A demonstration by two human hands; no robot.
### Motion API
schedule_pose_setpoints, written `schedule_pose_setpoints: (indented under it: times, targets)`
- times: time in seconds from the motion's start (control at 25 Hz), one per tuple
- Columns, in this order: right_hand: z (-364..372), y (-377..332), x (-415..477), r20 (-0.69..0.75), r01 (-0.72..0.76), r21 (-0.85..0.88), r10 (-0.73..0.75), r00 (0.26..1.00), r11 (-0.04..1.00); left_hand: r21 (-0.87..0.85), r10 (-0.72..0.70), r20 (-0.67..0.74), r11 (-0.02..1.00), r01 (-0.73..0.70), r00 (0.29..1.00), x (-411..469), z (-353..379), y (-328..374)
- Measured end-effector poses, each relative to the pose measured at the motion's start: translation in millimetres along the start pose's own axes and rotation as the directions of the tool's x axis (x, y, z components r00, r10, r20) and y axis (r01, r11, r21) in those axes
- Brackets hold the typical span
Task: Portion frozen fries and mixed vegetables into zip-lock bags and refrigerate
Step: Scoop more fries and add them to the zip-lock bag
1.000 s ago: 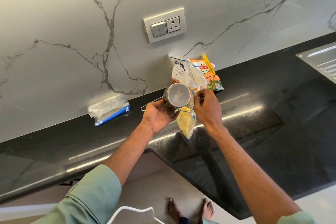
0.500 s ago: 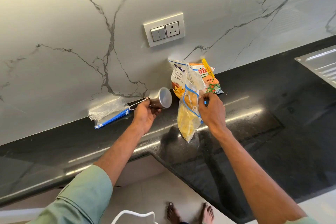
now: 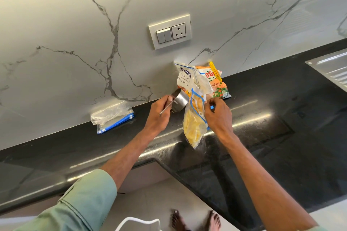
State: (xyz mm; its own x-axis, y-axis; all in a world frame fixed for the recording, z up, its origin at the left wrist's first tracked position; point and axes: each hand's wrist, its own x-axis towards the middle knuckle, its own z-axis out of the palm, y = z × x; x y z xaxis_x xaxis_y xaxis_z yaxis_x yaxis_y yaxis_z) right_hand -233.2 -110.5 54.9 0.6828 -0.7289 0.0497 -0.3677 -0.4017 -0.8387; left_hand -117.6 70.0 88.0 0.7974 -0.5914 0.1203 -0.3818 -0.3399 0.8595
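One steel cup gripped in left hand, one fries bag (zip-lock) pinched by right hand.

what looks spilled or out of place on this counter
Nothing stands out. No fries lie loose on the black stone counter. The right hand holds the clear zip-lock bag of yellow fries, the left hand the small steel cup.

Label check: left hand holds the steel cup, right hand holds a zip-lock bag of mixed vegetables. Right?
No. Head view: the zip-lock bag in the right hand holds yellow fries, not mixed vegetables. The left hand does hold the steel cup.
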Motion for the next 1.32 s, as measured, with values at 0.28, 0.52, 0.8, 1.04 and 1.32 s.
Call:
schedule_pose_setpoints:
  times: [0.28, 0.52, 0.8, 1.04, 1.32]
  targets:
    - [3.5, -6.1, -1.1, 0.039, -0.001, 0.052, -0.001, 0.999, 0.999, 0.487, 0.508, 0.196, 0.692, -0.533, 0.839, 9.2, -24.3, 30.7]
    - [-0.7, -8.2, -5.5, 0.045, -0.005, 0.065, 0.002, 0.999, 0.998, 0.618, 0.239, 0.185, 0.726, -0.302, 0.953, -24.2, -13.6, -60.7]
    - [-4.3, -10.1, -9.2, 0.037, -0.019, 0.067, 0.016, 0.999, 0.998, 0.711, 0.100, 0.201, 0.670, -0.215, 0.975, -57.2, 21.3, -116.1]
    - [-2.3, -9.8, -9.7, 0.028, -0.009, 0.054, 0.008, 1.000, 0.998, 0.694, 0.050, 0.178, 0.702, -0.162, 0.983, -61.4, 38.9, -127.2]
    - [3.3, -7.9, -9.0, 0.016, 0.032, -0.039, -0.031, 0.999, 0.999, 0.675, 0.020, 0.275, 0.708, -0.208, 0.961, -56.1, 43.5, -117.8]
